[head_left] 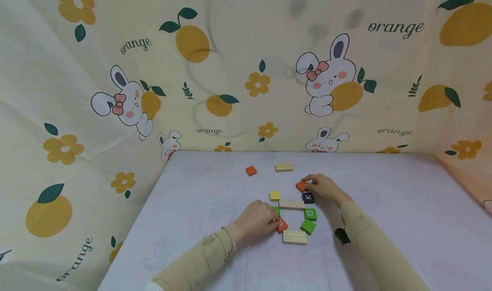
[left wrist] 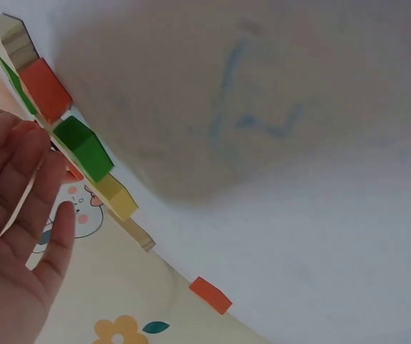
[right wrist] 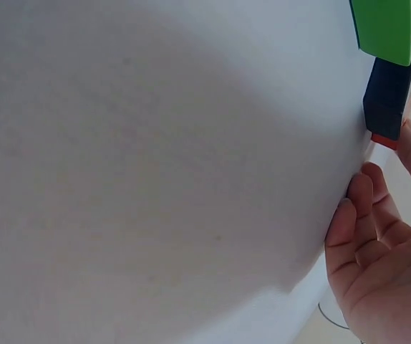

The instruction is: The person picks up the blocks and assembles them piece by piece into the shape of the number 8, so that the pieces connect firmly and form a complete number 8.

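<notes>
My left hand (head_left: 256,219) pinches the left side of a red letter block (head_left: 282,225), which sits turned at an angle. Just beyond it, a green block (left wrist: 84,148) is partly covered by those fingers in the head view. With thumb and fingertips, my right hand (head_left: 324,188) holds an orange block (head_left: 301,186) close behind a black block marked K (head_left: 308,197). Nearer me stand a green block marked D (head_left: 310,214) and another, tilted green block (head_left: 308,226). A wooden plank (head_left: 291,205) spans between the two sides, and a second plank (head_left: 294,237) lies at the near end.
A yellow block (head_left: 274,196) sits at the left side's far end. Further back on the white table (head_left: 192,184) lie an orange block (head_left: 251,170) and a wooden plank (head_left: 284,167). Behind stands a patterned cloth (head_left: 238,69). A small black object (head_left: 342,236) shows beside the right sleeve.
</notes>
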`<action>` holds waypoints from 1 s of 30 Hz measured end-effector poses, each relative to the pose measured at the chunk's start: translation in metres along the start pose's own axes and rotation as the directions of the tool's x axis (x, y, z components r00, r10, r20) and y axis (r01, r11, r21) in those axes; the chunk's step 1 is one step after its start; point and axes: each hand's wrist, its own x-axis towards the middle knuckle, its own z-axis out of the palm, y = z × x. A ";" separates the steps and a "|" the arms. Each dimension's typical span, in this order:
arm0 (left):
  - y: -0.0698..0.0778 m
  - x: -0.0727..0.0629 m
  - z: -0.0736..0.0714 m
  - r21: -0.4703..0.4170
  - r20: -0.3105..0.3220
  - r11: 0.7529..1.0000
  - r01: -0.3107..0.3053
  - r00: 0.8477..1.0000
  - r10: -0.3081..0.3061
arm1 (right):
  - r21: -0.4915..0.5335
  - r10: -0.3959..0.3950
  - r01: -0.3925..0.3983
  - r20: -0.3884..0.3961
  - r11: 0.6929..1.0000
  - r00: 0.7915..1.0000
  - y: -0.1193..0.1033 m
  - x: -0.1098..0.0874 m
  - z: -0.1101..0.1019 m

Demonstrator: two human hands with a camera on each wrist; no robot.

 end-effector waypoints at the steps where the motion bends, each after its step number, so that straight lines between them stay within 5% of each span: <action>1: -0.001 0.001 -0.001 -0.002 -0.012 1.000 -0.001 1.000 0.001 | 0.000 0.005 -0.005 -0.001 1.000 1.000 0.000 0.000 0.000; 9: -0.021 0.008 -0.012 -0.055 -0.082 0.996 0.069 0.994 -0.074 | -0.005 0.016 -0.016 0.006 1.000 1.000 0.001 0.000 0.001; 17: -0.066 0.025 -0.017 -0.042 -0.118 0.981 0.187 0.974 -0.191 | -0.006 0.000 0.000 -0.006 1.000 1.000 0.001 -0.002 0.000; 20: -0.085 0.030 -0.012 -0.038 -0.141 0.957 0.287 0.947 -0.290 | 0.000 0.004 -0.004 -0.007 1.000 1.000 0.001 -0.003 -0.001; 24: -0.103 0.032 -0.002 -0.061 -0.154 0.903 0.425 0.890 -0.430 | 0.002 -0.002 0.002 0.006 1.000 1.000 0.001 -0.003 -0.001; 30: -0.119 0.035 0.008 -0.107 -0.157 0.834 0.541 0.820 -0.551 | 0.004 0.008 -0.008 0.012 1.000 1.000 -0.001 -0.004 0.000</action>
